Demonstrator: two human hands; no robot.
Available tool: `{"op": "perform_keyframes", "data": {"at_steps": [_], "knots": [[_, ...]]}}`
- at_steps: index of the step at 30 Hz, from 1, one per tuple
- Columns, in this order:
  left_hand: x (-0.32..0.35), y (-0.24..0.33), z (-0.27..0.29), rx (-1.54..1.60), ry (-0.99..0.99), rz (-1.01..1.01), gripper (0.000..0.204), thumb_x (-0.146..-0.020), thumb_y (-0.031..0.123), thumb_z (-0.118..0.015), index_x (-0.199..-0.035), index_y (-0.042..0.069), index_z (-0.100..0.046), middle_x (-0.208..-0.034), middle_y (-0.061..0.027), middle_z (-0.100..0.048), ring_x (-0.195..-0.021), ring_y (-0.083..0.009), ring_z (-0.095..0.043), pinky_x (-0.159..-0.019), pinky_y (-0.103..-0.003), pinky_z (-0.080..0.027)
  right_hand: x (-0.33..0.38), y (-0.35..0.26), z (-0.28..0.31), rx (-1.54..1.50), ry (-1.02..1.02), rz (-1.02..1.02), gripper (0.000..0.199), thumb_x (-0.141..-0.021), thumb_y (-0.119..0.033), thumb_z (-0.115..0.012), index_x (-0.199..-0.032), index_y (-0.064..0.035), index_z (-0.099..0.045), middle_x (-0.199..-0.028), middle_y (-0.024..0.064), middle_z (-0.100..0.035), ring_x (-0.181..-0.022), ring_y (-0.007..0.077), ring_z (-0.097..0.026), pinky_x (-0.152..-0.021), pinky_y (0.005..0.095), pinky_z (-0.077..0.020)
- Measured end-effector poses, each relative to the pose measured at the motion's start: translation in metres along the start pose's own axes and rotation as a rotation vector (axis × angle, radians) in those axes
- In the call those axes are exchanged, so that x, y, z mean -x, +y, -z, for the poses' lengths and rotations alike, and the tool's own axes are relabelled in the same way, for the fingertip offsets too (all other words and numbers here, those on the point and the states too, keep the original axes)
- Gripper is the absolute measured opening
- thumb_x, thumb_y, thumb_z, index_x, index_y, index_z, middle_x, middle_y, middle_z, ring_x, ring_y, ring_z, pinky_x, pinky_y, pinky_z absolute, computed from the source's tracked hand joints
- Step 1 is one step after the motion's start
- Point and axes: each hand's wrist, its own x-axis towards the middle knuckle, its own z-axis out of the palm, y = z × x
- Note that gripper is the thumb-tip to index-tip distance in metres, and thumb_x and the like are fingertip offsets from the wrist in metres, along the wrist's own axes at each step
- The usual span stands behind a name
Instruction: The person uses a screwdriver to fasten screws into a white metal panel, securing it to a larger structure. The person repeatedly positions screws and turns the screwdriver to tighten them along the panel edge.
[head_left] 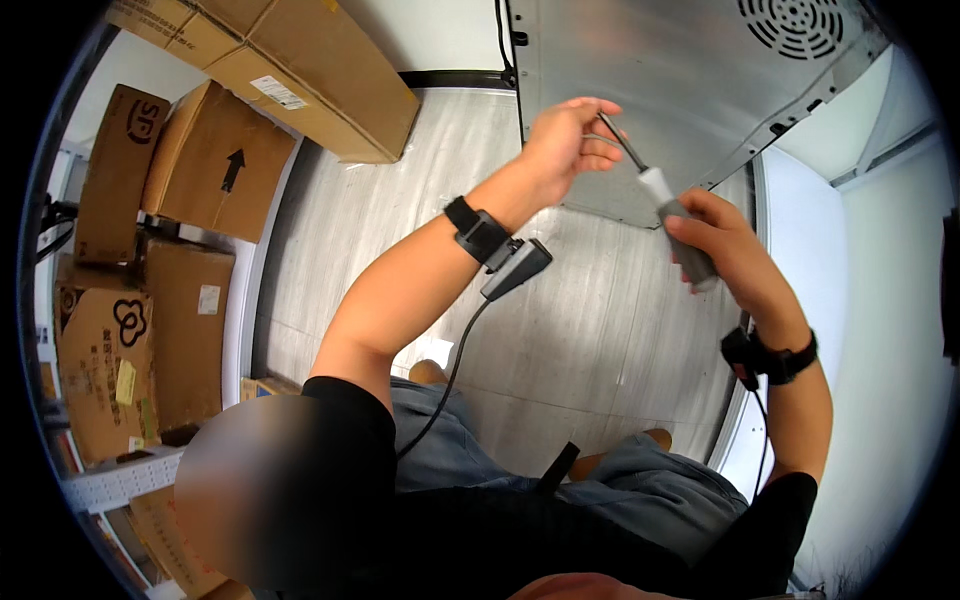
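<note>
The right hand (722, 240) is clamped round the grey handle of a screwdriver (668, 215), whose shaft slants up to the left hand (565, 140). That hand's fingers curl at the tip, perhaps pinching a screw, against the metal appliance panel (680, 90) near its lower edge.

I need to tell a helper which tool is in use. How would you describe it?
Find the big grey metal panel with the round vent. Below its edge, the right hand grips a screwdriver. Its grey-and-white handle and thin dark shaft, tip by the left hand, set it apart.
</note>
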Motion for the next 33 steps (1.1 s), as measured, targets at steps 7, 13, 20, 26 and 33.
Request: {"op": "perform_keyframes", "data": {"at_steps": [7,13,20,26,33], "knots": [[0.004,0.026,0.071,0.043,-0.044,-0.042,0.034,-0.099,0.022,-0.036,-0.113,0.002,-0.059,-0.080,-0.0041,-0.060,-0.064,-0.0095,-0.058,-0.058,-0.023,-0.049,-0.023,-0.010,-0.106,-0.320,0.028,0.045,0.032,-0.090,-0.033,-0.058,-0.098,-0.0026,-0.054,-0.070,0.0061,-0.057,-0.048,0.0132,-0.054,-0.039,0.0258,-0.0396],[-0.005,0.028,0.090,-0.003,-0.181,0.000,0.035,-0.097,0.020,-0.036,-0.113,-0.001,-0.059,-0.077,-0.0034,-0.061,-0.065,-0.0115,-0.059,-0.063,-0.026,-0.051,-0.040,0.028,-0.165,-0.703,0.116,0.135,0.033,-0.093,-0.034,-0.049,-0.104,-0.0032,-0.051,-0.067,0.0073,-0.057,-0.045,0.0130,-0.052,-0.038,0.0254,-0.0374],[-0.004,0.024,0.103,-0.076,-0.129,0.001,0.028,-0.096,0.017,-0.044,-0.113,0.000,-0.059,-0.081,-0.0041,-0.062,-0.066,-0.0093,-0.058,-0.065,-0.025,-0.051,-0.051,0.031,-0.196,-0.736,0.220,0.143,0.033,-0.095,-0.036,-0.046,-0.103,-0.0044,-0.051,-0.065,0.0063,-0.056,-0.043,0.0119,-0.050,-0.036,0.0245,-0.0341],[-0.004,0.023,0.098,-0.080,-0.117,-0.066,0.026,-0.096,0.017,-0.046,-0.112,0.002,-0.061,-0.084,-0.0026,-0.061,-0.069,-0.0074,-0.057,-0.065,-0.022,-0.050,-0.057,0.027,-0.197,-0.761,0.207,0.183,0.035,-0.095,-0.039,-0.044,-0.103,-0.0053,-0.051,-0.065,0.0055,-0.056,-0.043,0.0117,-0.050,-0.037,0.0239,-0.0325],[-0.003,0.026,0.099,-0.094,-0.093,-0.069,0.024,-0.095,0.015,-0.049,-0.110,0.002,-0.062,-0.082,-0.0022,-0.061,-0.067,-0.0066,-0.056,-0.064,-0.021,-0.050,-0.056,0.024,-0.194,-0.795,0.170,0.148,0.040,-0.095,-0.040,-0.042,-0.108,-0.0041,-0.053,-0.066,0.0048,-0.056,-0.045,0.0116,-0.050,-0.038,0.0241,-0.0327]]}}
